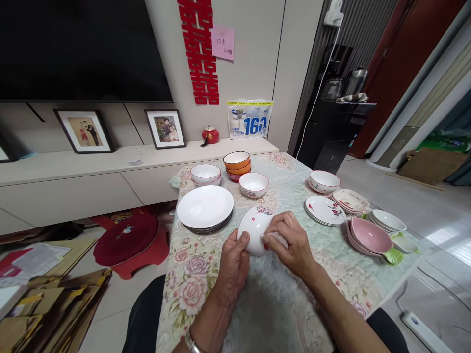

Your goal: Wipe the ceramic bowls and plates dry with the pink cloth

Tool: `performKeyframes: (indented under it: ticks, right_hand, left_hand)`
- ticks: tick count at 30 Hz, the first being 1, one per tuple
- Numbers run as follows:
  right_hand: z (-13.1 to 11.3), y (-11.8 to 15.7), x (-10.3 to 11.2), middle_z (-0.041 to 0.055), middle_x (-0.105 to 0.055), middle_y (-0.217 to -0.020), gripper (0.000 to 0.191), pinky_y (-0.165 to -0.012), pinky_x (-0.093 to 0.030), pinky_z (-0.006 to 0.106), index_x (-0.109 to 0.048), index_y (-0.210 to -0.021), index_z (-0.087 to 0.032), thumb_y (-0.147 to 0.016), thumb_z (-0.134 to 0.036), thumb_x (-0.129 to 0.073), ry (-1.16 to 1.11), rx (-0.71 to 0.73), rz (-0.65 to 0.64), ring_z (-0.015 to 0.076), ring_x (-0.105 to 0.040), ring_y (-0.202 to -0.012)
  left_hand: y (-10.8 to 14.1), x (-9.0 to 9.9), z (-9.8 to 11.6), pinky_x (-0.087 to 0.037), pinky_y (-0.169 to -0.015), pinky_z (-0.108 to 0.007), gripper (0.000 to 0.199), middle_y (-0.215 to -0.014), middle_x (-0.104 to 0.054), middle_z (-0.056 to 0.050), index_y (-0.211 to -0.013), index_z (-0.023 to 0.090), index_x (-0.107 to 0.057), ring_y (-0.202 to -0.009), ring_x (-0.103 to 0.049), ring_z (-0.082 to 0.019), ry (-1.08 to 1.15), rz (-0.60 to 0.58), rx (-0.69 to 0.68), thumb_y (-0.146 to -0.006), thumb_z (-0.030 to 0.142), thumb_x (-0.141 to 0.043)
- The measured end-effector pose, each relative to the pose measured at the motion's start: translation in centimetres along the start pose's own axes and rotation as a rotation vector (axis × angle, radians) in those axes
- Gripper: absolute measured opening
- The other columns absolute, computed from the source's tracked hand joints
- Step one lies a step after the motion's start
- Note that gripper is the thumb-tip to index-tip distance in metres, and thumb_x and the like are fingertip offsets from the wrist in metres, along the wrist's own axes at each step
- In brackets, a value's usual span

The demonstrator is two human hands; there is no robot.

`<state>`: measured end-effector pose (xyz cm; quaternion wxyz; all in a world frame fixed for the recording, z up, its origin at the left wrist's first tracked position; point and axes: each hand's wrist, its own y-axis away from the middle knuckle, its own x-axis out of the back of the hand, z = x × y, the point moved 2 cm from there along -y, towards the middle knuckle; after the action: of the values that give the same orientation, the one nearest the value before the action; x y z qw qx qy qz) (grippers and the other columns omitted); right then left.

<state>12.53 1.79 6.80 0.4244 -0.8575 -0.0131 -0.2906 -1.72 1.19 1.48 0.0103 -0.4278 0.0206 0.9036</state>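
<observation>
A white bowl (253, 223) with a dark red printed pattern and a small red mark is held tilted over the front of the table. My left hand (235, 257) grips its lower left edge, thumb on the surface. Pressed against its right side is my right hand (290, 240), fingers closed around a crumpled white wipe (276, 239). Behind the held bowl stands another white bowl (253, 184) with a red rim. A stack of large white plates (205, 207) lies to the left of my hands.
Orange bowls (237, 166) are stacked at the back, beside white bowls (205, 174). On the right sit flowered plates (324, 210), a pink leaf-shaped dish (371, 236), square dishes (350, 200) and a red-rimmed bowl (324, 181). A red stool (128, 240) stands left of the table.
</observation>
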Motion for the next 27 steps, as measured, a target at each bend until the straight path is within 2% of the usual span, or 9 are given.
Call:
performKeyframes:
  ticks: [3,8,10,12,16,19,22,25,27]
  right_hand:
    - [-0.6,-0.1,0.0,0.0059,-0.059,-0.086,0.005,-0.075,-0.044,0.039,-0.065,-0.08,-0.021,-0.085,-0.022,-0.063,0.085,0.107,-0.076,0.0216,-0.053,-0.084]
    - [1.5,-0.3,0.2,0.0044,-0.058,-0.081,0.009,-0.074,-0.046,0.037,-0.06,-0.082,-0.022,-0.089,-0.018,-0.055,0.057,-0.054,0.127,0.0205,-0.055,-0.082]
    - [1.4,-0.1,-0.1,0.0049,-0.057,-0.082,0.009,-0.074,-0.046,0.037,-0.059,-0.083,-0.021,-0.089,-0.018,-0.054,0.083,-0.085,0.172,0.0205,-0.055,-0.082]
    - [0.4,0.1,-0.5,0.0063,-0.057,-0.083,0.006,-0.075,-0.045,0.038,-0.06,-0.085,-0.02,-0.089,-0.018,-0.056,0.12,-0.047,0.144,0.0214,-0.054,-0.084]
    - [-2.0,0.2,-0.9,0.0084,-0.06,-0.089,0.007,-0.076,-0.044,0.04,-0.064,-0.089,-0.02,-0.088,-0.02,-0.057,0.176,0.107,-0.04,0.0228,-0.052,-0.086]
    - [-1.5,0.0,-0.3,0.0096,-0.064,-0.101,0.017,-0.088,-0.042,0.045,-0.067,-0.102,-0.02,-0.089,-0.023,-0.056,0.105,0.097,-0.047,0.0251,-0.054,-0.097]
    - [1.2,-0.2,0.3,0.01,-0.065,-0.112,0.024,-0.096,-0.041,0.045,-0.067,-0.108,-0.021,-0.093,-0.029,-0.051,-0.115,-0.103,0.052,0.0257,-0.055,-0.108]
    - [4.3,0.0,0.3,0.0093,-0.07,-0.108,0.031,-0.091,-0.046,0.04,-0.069,-0.103,-0.02,-0.094,-0.04,-0.048,-0.39,-0.49,0.149,0.0251,-0.062,-0.102]
    - [5.5,0.4,0.0,0.0093,-0.072,-0.103,0.037,-0.084,-0.049,0.038,-0.069,-0.102,-0.018,-0.093,-0.047,-0.048,-0.524,-0.713,0.174,0.0252,-0.065,-0.094]
  left_hand:
    - [0.1,0.0,0.0,-0.047,-0.091,-0.036,0.046,-0.105,-0.075,-0.01,-0.114,0.015,-0.067,-0.101,-0.066,-0.026,-0.016,0.024,0.007,-0.073,0.034,-0.078]
    - [0.1,-0.1,-0.3,-0.047,-0.09,-0.035,0.041,-0.103,-0.075,-0.01,-0.108,0.015,-0.069,-0.101,-0.066,-0.026,-0.037,0.017,0.017,-0.073,0.034,-0.078]
    - [0.1,-0.1,-0.3,-0.047,-0.089,-0.035,0.039,-0.102,-0.075,-0.01,-0.108,0.015,-0.068,-0.1,-0.066,-0.025,-0.036,0.004,0.008,-0.075,0.033,-0.077]
    - [0.2,-0.2,-0.2,-0.047,-0.087,-0.034,0.037,-0.101,-0.074,-0.009,-0.108,0.015,-0.067,-0.097,-0.066,-0.023,-0.031,-0.006,-0.009,-0.076,0.032,-0.076]
    - [0.7,-0.6,-0.3,-0.046,-0.078,-0.029,0.027,-0.091,-0.073,-0.004,-0.102,0.016,-0.067,-0.084,-0.064,-0.018,-0.079,-0.058,-0.009,-0.078,0.028,-0.074]
    - [0.9,-0.6,-0.6,-0.043,-0.069,-0.026,0.022,-0.079,-0.068,0.0,-0.094,0.016,-0.067,-0.07,-0.059,-0.014,-0.121,-0.127,0.027,-0.077,0.028,-0.075]
    - [1.0,-0.2,-0.9,-0.038,-0.061,-0.024,0.023,-0.068,-0.062,0.002,-0.084,0.015,-0.064,-0.06,-0.05,-0.01,-0.161,-0.128,0.054,-0.074,0.031,-0.077]
    - [0.9,0.1,-0.9,-0.034,-0.058,-0.023,0.029,-0.063,-0.058,0.003,-0.077,0.014,-0.061,-0.057,-0.046,-0.009,-0.187,-0.095,0.062,-0.069,0.033,-0.081]
    - [0.9,0.1,-0.8,-0.035,-0.058,-0.022,0.032,-0.064,-0.059,0.002,-0.077,0.014,-0.061,-0.059,-0.047,-0.01,-0.185,-0.086,0.069,-0.066,0.034,-0.083]
